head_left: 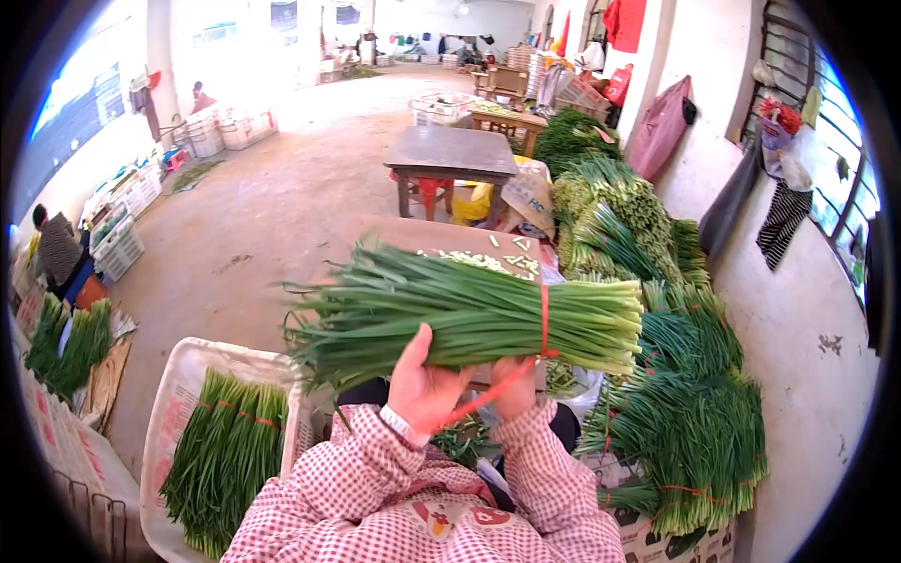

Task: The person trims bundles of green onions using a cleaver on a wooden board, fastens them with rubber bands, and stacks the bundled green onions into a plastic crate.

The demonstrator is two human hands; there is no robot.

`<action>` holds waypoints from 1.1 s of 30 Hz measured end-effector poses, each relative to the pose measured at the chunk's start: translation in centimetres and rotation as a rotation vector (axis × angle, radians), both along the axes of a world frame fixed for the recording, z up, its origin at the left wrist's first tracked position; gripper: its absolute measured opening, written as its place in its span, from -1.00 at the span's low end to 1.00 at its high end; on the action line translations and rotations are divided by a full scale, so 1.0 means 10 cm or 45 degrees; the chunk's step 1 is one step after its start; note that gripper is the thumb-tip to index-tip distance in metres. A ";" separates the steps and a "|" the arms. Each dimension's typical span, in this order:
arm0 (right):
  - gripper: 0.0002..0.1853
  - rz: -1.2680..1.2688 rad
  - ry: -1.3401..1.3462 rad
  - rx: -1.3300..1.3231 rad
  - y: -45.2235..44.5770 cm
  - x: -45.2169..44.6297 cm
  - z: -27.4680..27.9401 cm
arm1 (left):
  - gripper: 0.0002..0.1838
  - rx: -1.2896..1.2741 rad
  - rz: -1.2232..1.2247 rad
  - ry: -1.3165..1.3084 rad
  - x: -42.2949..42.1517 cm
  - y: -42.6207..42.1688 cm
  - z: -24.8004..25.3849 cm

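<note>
A thick bunch of garlic chives (450, 314) lies sideways across both hands, green tips to the left and pale cut stems to the right. Round its stem part runs a red tie (544, 319), whose loose end trails down toward my left wrist. My left hand (424, 383) grips the bunch from below, thumb up against the leaves, the other fingers partly hidden behind. Under the tied part, my right hand (513, 387) holds the bunch, its fingertips hidden. Behind the bunch is a brown work table (394, 230) with bits of cut stem (479, 260).
At left, a white plastic crate (183, 375) holds tied chive bunches (230, 460). More bunches (685, 450) are heaped along the right wall. A dark table (450, 150) stands ahead. One person (61, 249) sits at far left.
</note>
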State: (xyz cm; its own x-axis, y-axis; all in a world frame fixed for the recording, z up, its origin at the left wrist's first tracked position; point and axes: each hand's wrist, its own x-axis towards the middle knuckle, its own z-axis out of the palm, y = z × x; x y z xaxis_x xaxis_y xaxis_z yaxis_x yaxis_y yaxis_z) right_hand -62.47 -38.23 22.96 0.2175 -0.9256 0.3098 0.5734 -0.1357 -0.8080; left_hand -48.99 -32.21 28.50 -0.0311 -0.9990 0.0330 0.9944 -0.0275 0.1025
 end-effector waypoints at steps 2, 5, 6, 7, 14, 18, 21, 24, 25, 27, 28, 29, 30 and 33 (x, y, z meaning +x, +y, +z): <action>-0.41 -0.080 -0.321 0.050 -0.17 0.02 0.03 | -0.53 0.172 -0.242 -0.291 -0.08 0.28 -0.12; -0.34 -0.041 -0.472 0.227 -0.25 -0.25 0.28 | -0.47 -0.139 -0.997 -1.215 0.26 0.66 0.00; -0.34 0.053 -0.398 0.139 -0.27 -0.35 0.32 | -0.47 -0.475 -1.161 -1.448 0.45 0.72 0.07; -0.33 0.147 -0.318 0.051 -0.28 -0.42 0.37 | -0.47 -0.829 -1.311 -1.664 0.61 0.72 0.19; -0.26 0.297 -0.040 -0.007 0.22 -0.19 0.88 | 0.30 -0.649 0.572 -2.536 0.62 0.36 0.69; -0.13 0.052 0.032 -0.204 0.43 0.06 0.98 | 0.41 -0.741 0.634 -1.670 0.00 0.40 0.16; -0.08 0.268 -0.181 -0.285 0.62 0.31 1.12 | 0.39 -0.607 0.812 -1.593 -0.13 0.62 0.16; -0.07 0.455 -0.127 -0.156 0.56 0.45 1.13 | 0.24 -0.634 1.109 -1.660 0.22 0.60 0.25; -0.08 0.533 -0.125 -0.273 0.56 0.62 1.19 | 0.21 -0.664 1.221 -1.705 0.38 0.60 0.34; -0.13 0.703 0.043 -0.576 0.47 0.96 1.33 | 0.12 -0.676 1.373 -1.857 0.88 0.74 0.49; -0.11 0.754 0.162 -0.698 0.39 1.14 1.38 | 0.12 -0.538 1.389 -2.000 1.13 0.87 0.55; -0.10 0.829 0.247 -0.778 0.39 1.36 1.38 | 0.14 -0.546 1.494 -2.169 1.42 1.08 0.68; -0.07 0.905 0.323 -0.848 0.39 1.58 1.36 | 0.17 -0.383 1.362 -2.192 1.61 1.32 0.72; -0.12 1.067 0.509 -0.779 0.46 1.91 1.04 | 0.17 -0.271 1.653 -2.706 2.22 2.04 0.75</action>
State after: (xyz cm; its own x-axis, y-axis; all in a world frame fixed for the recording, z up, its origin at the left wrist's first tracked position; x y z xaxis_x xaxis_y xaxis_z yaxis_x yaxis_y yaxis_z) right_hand -43.40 -33.61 33.36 0.8888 -0.1538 0.4318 0.3836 -0.2661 -0.8843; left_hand -26.81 -11.84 36.01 0.1855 -0.5391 0.8216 -0.8387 0.3487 0.4182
